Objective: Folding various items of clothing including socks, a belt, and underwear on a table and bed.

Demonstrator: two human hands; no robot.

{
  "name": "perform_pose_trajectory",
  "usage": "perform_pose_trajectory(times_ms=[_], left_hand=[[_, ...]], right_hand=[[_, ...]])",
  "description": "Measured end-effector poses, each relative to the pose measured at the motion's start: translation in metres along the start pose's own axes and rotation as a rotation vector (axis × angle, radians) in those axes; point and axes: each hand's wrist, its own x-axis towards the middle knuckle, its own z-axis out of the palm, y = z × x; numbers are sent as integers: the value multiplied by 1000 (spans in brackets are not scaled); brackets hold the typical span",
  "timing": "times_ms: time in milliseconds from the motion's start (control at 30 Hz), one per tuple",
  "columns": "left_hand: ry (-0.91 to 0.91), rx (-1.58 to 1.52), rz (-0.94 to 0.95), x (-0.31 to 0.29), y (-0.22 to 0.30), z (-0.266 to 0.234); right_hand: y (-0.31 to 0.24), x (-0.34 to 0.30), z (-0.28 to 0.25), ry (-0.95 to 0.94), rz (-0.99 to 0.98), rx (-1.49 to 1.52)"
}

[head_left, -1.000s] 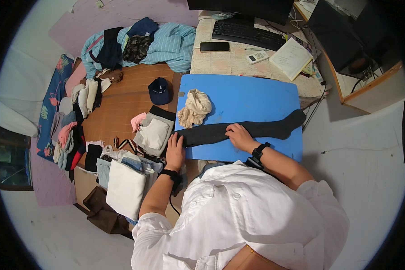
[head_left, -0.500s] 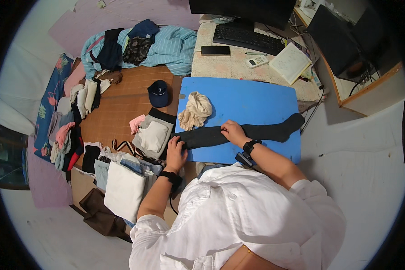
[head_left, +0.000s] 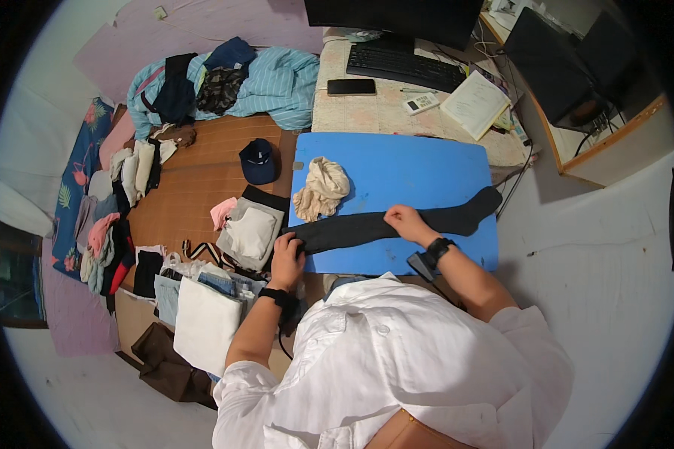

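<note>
A long dark grey sock (head_left: 352, 230) lies stretched out across the blue tabletop (head_left: 419, 165), its toe pointing to the right. At the sock's open left end is my left hand (head_left: 286, 260), its fingers bent over the cuff and closed on it. My right hand (head_left: 408, 223) rests at the middle of the sock's leg with curled fingers pinched at the fabric. Its fingertips are partly hidden. Just beyond the sock, a crumpled beige cloth item (head_left: 323, 187) sits on the blue top.
To the left, a brown mat (head_left: 210, 165) bears a navy cap (head_left: 258, 161) and folded grey clothes (head_left: 251, 233). Folded white clothing (head_left: 206, 322) is stacked near my left forearm. Behind the blue top are a phone (head_left: 351, 87), keyboard (head_left: 404, 67) and open notebook (head_left: 475, 105).
My right hand has shifted to the right along the sock. My left hand stays at the cuff, and the view has moved slightly.
</note>
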Motion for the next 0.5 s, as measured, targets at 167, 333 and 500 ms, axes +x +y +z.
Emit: perform_pose_trajectory(times_ms=[167,333,500], left_hand=[[-10,27,37,5,2,-7],[-16,66,240,35,35,-5],[-230,-359,104,74,67,50]], right_hand=[[-5,-58,-55,-477,278,-245],[15,-85,-54,-519,357,-906],[-13,-76,-56,-102,282,-366]])
